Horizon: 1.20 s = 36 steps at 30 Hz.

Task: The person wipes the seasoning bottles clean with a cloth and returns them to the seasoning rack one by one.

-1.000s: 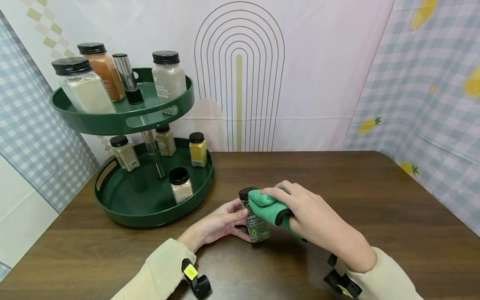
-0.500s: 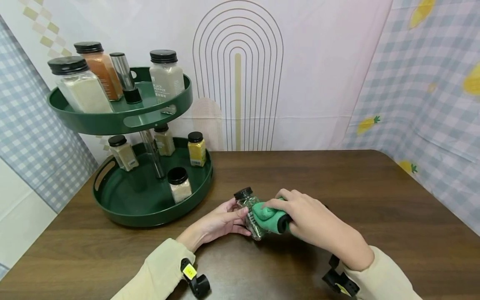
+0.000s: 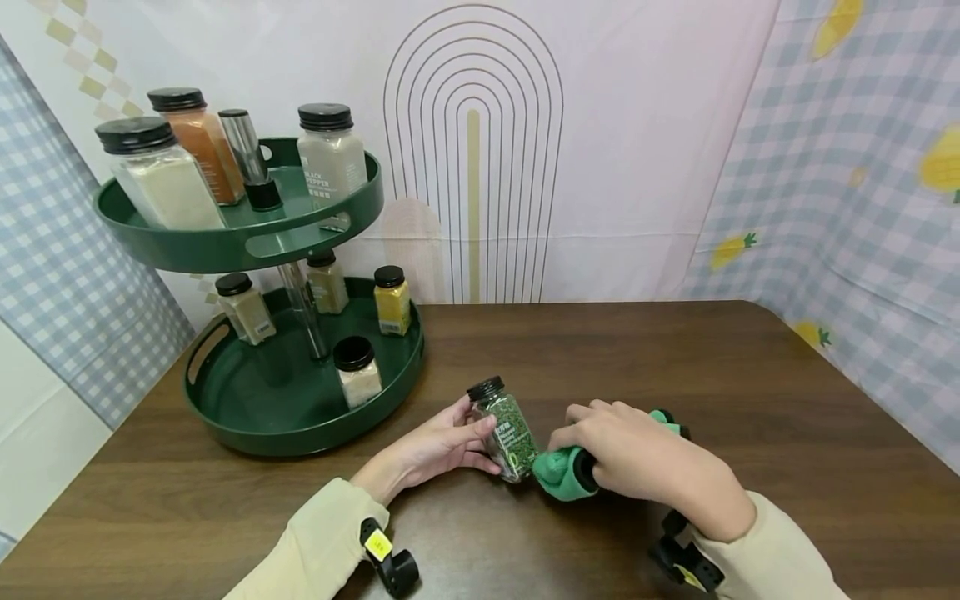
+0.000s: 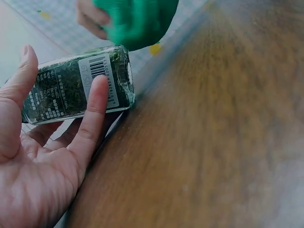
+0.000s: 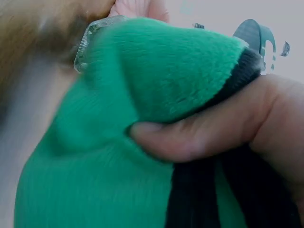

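My left hand (image 3: 442, 446) grips a small glass spice jar (image 3: 510, 433) of green dried herbs with a black lid, tilted with its lid up and to the left. In the left wrist view, the fingers (image 4: 92, 114) support the jar (image 4: 52, 90) across its barcode label. A bunched green cloth (image 3: 562, 473) with black edging is held in my right hand (image 3: 630, 450), at the lower right of the jar's base. The thumb (image 5: 190, 137) presses into the cloth (image 5: 156, 71) in the right wrist view.
At the left stands a two-tier green tray rack (image 3: 300, 446). Its lower tier bears small spice jars, including a yellow one (image 3: 392, 304); larger jars (image 3: 330, 162) and a silver cylinder (image 3: 247, 158) stand on top. The brown wooden table (image 3: 637, 350) reaches back to a cloth backdrop.
My right hand has wiped the cloth down the jar, from near its lid to beyond its base, uncovering the front label. The left hand keeps hold, with the jar tilted further.
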Each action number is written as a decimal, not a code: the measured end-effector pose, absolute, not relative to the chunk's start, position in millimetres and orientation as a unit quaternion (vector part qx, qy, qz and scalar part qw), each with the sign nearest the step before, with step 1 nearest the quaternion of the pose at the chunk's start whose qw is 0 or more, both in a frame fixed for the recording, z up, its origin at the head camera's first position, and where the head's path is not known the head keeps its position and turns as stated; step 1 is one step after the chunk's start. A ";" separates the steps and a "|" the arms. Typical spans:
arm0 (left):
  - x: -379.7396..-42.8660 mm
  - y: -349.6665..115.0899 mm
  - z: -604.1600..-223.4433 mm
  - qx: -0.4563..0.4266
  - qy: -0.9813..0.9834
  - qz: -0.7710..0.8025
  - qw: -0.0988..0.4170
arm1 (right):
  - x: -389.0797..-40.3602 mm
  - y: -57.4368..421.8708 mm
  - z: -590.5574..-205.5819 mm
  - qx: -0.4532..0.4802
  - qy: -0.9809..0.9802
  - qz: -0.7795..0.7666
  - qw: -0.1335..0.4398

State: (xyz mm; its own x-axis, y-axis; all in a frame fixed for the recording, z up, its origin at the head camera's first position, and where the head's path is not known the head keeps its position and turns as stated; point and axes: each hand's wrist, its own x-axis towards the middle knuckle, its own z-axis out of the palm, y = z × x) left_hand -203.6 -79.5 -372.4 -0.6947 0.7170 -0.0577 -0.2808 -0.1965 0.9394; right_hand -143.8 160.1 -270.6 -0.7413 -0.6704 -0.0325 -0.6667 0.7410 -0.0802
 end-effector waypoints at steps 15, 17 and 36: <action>-204.5 -81.9 -371.3 0.233 0.533 0.735 0.349 | -147.3 144.7 -272.5 -0.343 0.909 -0.104 -0.211; -204.0 -81.9 -371.1 0.232 0.534 0.736 0.346 | -149.1 141.7 -276.9 -0.336 0.913 -0.104 -0.205; -204.4 -80.4 -371.7 0.197 0.546 0.739 0.342 | -135.5 139.6 -279.9 -0.402 0.912 -0.045 -0.066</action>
